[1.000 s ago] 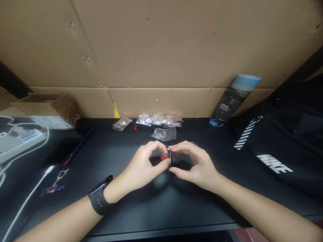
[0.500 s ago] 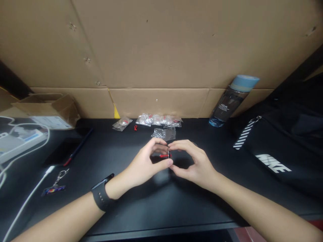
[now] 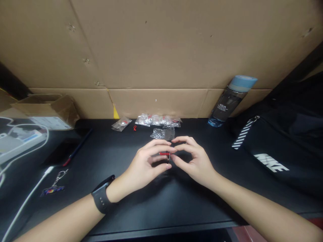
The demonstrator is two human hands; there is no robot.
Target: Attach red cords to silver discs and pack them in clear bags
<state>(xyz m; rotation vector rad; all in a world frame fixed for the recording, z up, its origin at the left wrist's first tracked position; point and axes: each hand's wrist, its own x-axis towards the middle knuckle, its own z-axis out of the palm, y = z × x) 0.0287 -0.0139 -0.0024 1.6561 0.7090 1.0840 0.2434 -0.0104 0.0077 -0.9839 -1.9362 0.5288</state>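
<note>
Over the middle of the black table, my left hand (image 3: 147,159) and my right hand (image 3: 194,156) meet fingertip to fingertip. Between them is a small thin object with a red cord (image 3: 164,153), seen nearly edge-on. My left thumb and fingers grip its lower and upper edges. The right fingertips touch it from the other side. Just beyond the hands lies a crumpled clear plastic bag (image 3: 165,133). Several clear packets with red bits (image 3: 157,120) form a row behind it. A small red cord loop (image 3: 135,128) rests beside another packet (image 3: 121,123).
An AQUA bottle (image 3: 227,104) leans against the cardboard wall (image 3: 161,50). At the right is a black NIKE bag (image 3: 267,174). To the left are a cardboard box (image 3: 50,111), a dark phone (image 3: 65,148), a keychain (image 3: 54,190), a white cable (image 3: 27,198) and a power strip (image 3: 22,144).
The fingers of both hands have shifted around the small object. Its red cord sits slightly higher, and the left fingertips now reach over toward the right fingers.
</note>
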